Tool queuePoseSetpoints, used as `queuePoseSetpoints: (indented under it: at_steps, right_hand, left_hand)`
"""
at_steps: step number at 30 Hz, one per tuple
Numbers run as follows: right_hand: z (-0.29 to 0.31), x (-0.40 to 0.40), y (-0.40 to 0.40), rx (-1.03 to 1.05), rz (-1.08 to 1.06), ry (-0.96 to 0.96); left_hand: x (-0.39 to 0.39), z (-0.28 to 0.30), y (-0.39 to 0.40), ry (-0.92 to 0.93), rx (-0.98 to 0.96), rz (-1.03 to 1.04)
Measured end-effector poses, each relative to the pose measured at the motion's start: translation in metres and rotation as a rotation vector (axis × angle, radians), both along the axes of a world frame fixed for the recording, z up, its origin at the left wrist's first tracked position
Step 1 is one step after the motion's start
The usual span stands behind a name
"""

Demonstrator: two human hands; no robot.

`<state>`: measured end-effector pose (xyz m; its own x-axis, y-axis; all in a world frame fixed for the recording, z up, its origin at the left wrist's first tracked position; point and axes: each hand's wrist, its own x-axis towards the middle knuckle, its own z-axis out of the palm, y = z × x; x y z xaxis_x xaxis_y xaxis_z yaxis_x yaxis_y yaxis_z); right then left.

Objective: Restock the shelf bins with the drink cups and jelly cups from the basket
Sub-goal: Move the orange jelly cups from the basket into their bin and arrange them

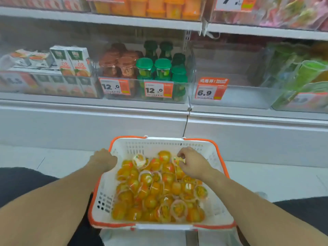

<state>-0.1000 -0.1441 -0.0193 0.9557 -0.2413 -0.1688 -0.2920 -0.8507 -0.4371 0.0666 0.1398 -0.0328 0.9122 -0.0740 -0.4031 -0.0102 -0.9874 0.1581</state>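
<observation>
A white basket with an orange rim (pixel 209 148) sits on the floor in front of me, holding several orange jelly cups (pixel 156 190). My left hand (pixel 103 159) rests closed on the basket's left rim. Inside the basket at the far right, my right hand (pixel 192 162) pinches one jelly cup (pixel 175 160) between its fingertips. On the shelf above, a clear bin (pixel 236 96) with a 6.9 price tag looks nearly bare. The bin to its left holds drink cups with green lids (pixel 162 68) and brown lids (pixel 124 65).
Juice cartons (pixel 74 61) fill the bin at the left. Green packets (pixel 305 80) lie in the bin at the far right. An upper shelf carries orange cups (pixel 154 7). My dark-clothed knees flank the basket on the white tiled floor.
</observation>
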Motion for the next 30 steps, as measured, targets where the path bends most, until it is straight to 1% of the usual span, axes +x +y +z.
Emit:
queuePoseSetpoints:
  at_steps: [3,6,9,11,12,13,14,15,16,17,18,19,21,22,25,27,29,30]
  right_hand:
    - [-0.017,-0.007,0.004,0.006,-0.027,0.246]
    - [-0.036,-0.018,-0.002,-0.018,-0.048,0.389]
    - [-0.058,-0.022,-0.025,-0.12,-0.113,0.544]
    - [-0.071,-0.019,-0.031,-0.076,-0.142,0.663]
    - [-0.078,-0.015,-0.029,-0.037,-0.137,0.702]
    - [-0.087,-0.01,-0.027,-0.01,-0.137,0.699]
    - [-0.096,-0.004,-0.024,0.002,-0.156,0.677]
    - [-0.11,0.002,-0.024,0.002,-0.19,0.621]
    - [-0.122,0.005,-0.024,0.005,-0.259,0.553]
    - [-0.132,0.004,-0.024,0.029,-0.327,0.507]
    - [-0.138,0.002,-0.024,0.062,-0.378,0.481]
    - [-0.146,-0.002,-0.025,0.089,-0.393,0.453]
    - [-0.151,-0.008,-0.032,0.113,-0.377,0.419]
    - [-0.153,-0.011,-0.039,0.13,-0.37,0.409]
    - [-0.163,-0.012,-0.06,0.104,-0.299,0.421]
    - [-0.166,-0.01,-0.066,0.101,-0.274,0.43]
    - [-0.167,-0.007,-0.066,0.159,-0.291,0.407]
    - [-0.169,-0.005,-0.065,0.193,-0.307,0.404]
  left_hand:
    - [-0.014,-0.013,-0.003,0.057,0.011,0.121]
    - [-0.019,-0.038,-0.007,0.099,-0.03,0.268]
    - [-0.009,-0.044,-0.02,0.07,-0.062,0.398]
    - [-0.005,-0.044,-0.031,0.036,-0.05,0.49]
    - [-0.005,-0.045,-0.036,0.011,-0.025,0.526]
    - [-0.008,-0.048,-0.041,-0.043,0.023,0.529]
    - [-0.012,-0.051,-0.048,-0.126,0.071,0.479]
    - [-0.019,-0.057,-0.055,-0.257,0.096,0.36]
    - [-0.028,-0.065,-0.064,-0.377,0.087,0.176]
    - [-0.039,-0.074,-0.076,-0.441,0.064,-0.034]
    - [-0.05,-0.083,-0.088,-0.423,0.047,-0.207]
    - [-0.059,-0.092,-0.1,-0.307,0.048,-0.297]
    - [-0.072,-0.109,-0.122,-0.001,0.087,-0.286]
    - [-0.076,-0.119,-0.129,0.077,0.107,-0.272]
    - [-0.081,-0.139,-0.141,0.051,0.116,-0.303]
    - [-0.081,-0.149,-0.147,0.026,0.189,-0.332]
    - [-0.082,-0.155,-0.156,0.019,0.216,-0.303]
    - [-0.082,-0.157,-0.161,0.035,0.198,-0.249]
